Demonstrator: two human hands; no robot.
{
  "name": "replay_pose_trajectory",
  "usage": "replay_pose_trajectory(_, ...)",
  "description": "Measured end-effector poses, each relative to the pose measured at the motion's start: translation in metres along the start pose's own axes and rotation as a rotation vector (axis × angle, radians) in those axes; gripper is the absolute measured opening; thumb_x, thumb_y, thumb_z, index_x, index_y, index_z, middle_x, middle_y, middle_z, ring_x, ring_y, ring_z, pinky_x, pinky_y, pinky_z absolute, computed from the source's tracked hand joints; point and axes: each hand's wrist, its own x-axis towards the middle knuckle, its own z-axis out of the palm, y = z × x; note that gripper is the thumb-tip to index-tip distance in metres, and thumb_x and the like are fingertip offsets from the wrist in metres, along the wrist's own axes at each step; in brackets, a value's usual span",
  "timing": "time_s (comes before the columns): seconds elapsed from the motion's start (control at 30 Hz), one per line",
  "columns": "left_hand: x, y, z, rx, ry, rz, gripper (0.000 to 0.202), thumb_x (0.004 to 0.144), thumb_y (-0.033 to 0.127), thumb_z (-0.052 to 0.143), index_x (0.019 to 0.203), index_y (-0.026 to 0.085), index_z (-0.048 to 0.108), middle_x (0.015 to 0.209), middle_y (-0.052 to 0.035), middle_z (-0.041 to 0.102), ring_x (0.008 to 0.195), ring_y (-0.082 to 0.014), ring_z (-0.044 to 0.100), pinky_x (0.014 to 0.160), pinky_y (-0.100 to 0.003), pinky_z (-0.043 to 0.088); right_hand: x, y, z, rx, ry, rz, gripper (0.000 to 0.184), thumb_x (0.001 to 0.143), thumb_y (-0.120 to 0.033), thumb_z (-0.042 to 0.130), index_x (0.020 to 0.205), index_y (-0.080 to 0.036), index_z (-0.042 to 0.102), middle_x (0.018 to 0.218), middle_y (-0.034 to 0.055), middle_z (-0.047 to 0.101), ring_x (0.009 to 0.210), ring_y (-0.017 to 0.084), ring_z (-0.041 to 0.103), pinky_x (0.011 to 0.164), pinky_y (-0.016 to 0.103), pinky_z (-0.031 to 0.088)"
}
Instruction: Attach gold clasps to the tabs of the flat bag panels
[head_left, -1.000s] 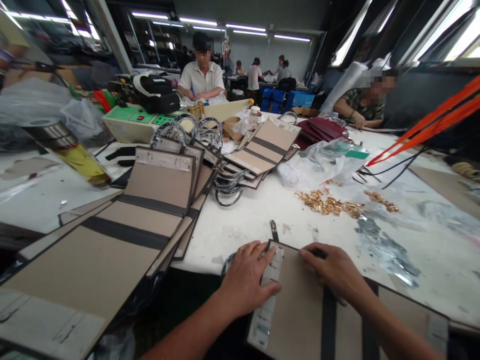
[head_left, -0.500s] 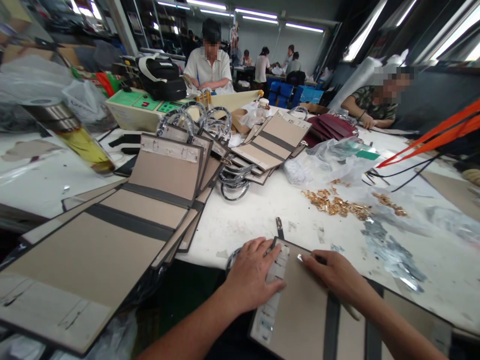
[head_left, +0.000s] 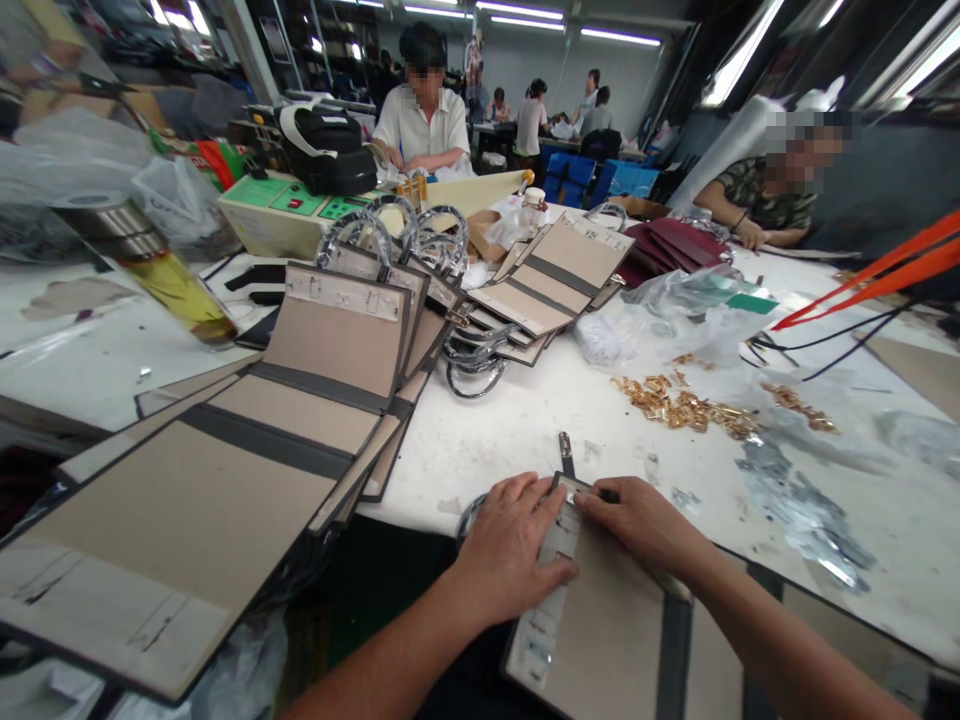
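Note:
A beige bag panel (head_left: pixel 607 620) with dark crossbands lies in front of me at the table edge. My left hand (head_left: pixel 514 550) rests on its near-left border, fingers spread over the pale strip (head_left: pixel 541 630), which has slits and small metal bits. At the strip's far end, my right hand (head_left: pixel 637 520) pinches a small shiny metal plate (head_left: pixel 573 496) between thumb and finger, against the strip. Something dark shows at its fingertips; its kind is unclear. A strap with a metal clasp (head_left: pixel 565 445) sticks out beyond the panel's far edge.
Stacked bag panels (head_left: pixel 262 480) spread on the left, more (head_left: pixel 559 270) farther back. Gold fittings (head_left: pixel 667 403) and thin metal plates (head_left: pixel 802 510) lie at right. A glass bottle (head_left: pixel 165 280) leans at left in view. Orange straps (head_left: pixel 870 275) cross the right side. Two people sit across the table.
My right hand has moved left and slightly away from me, bringing the small metal plate from over the beige panel onto the pale strip. The left hand stays on the panel. The view has shifted slightly.

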Motion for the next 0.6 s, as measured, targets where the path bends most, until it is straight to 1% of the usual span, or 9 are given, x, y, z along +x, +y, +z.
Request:
replay_pose_trajectory(0.17, 0.0, 0.0, 0.0, -0.003, -0.002, -0.001, 0.086, 0.086, 0.058, 0.077, 0.159, 0.026, 0.045, 0.162, -0.0078, 0.05, 0.151, -0.0325, 0.038, 0.127, -0.051, 0.031, 0.001, 0.001, 0.0, -0.054, -0.001, 0.002, 0.045, 0.093, -0.057, 0.053, 0.065, -0.021, 0.056, 0.06, -0.0005, 0.056, 0.061, 0.016, 0.048, 0.057, 0.03, 0.03)
replay_pose_trajectory(0.27, 0.0, 0.0, 0.0, -0.004, -0.008, -0.001, 0.086, 0.087, 0.058, 0.076, 0.159, 0.025, 0.044, 0.162, -0.0078, 0.05, 0.152, -0.0326, 0.038, 0.127, -0.052, 0.031, 0.002, -0.002, 0.001, -0.111, 0.023, 0.01, 0.044, 0.094, -0.054, 0.053, 0.064, -0.022, 0.055, 0.06, 0.0006, 0.057, 0.062, 0.017, 0.05, 0.058, 0.03, 0.031)
replay_pose_trajectory(0.37, 0.0, 0.0, -0.001, -0.003, -0.005, -0.003, 0.086, 0.087, 0.06, 0.075, 0.159, 0.024, 0.044, 0.162, -0.0082, 0.05, 0.152, -0.0326, 0.038, 0.127, -0.052, 0.03, 0.003, -0.002, 0.003, -0.165, 0.051, 0.022, 0.043, 0.093, -0.054, 0.054, 0.064, -0.023, 0.055, 0.062, 0.0016, 0.06, 0.063, 0.018, 0.053, 0.06, 0.031, 0.032)
replay_pose_trajectory(0.43, 0.0, 0.0, -0.001, -0.003, -0.004, -0.003, 0.086, 0.087, 0.06, 0.075, 0.159, 0.024, 0.044, 0.162, -0.0081, 0.05, 0.152, -0.0326, 0.038, 0.127, -0.051, 0.031, 0.001, 0.001, 0.004, -0.164, 0.106, 0.042, 0.039, 0.091, -0.055, 0.058, 0.068, -0.023, 0.057, 0.064, 0.0012, 0.062, 0.065, 0.019, 0.055, 0.062, 0.031, 0.034)
replay_pose_trajectory(0.5, 0.001, 0.0, -0.001, -0.001, -0.005, 0.001, 0.086, 0.087, 0.059, 0.076, 0.159, 0.024, 0.045, 0.162, -0.0077, 0.05, 0.151, -0.0323, 0.038, 0.127, -0.051, 0.031, -0.001, 0.005, 0.007, -0.128, 0.164, 0.03, 0.032, 0.09, -0.053, 0.061, 0.076, -0.025, 0.06, 0.068, 0.0001, 0.065, 0.068, 0.02, 0.058, 0.065, 0.031, 0.037)
replay_pose_trajectory(0.6, 0.0, 0.0, 0.0, 0.002, -0.004, 0.004, 0.086, 0.086, 0.057, 0.078, 0.158, 0.023, 0.046, 0.162, -0.0078, 0.05, 0.151, -0.0324, 0.038, 0.127, -0.051, 0.031, -0.004, 0.01, 0.013, -0.082, 0.186, -0.015, 0.025, 0.092, -0.05, 0.06, 0.084, -0.026, 0.064, 0.072, -0.001, 0.067, 0.072, 0.021, 0.063, 0.069, 0.03, 0.041)
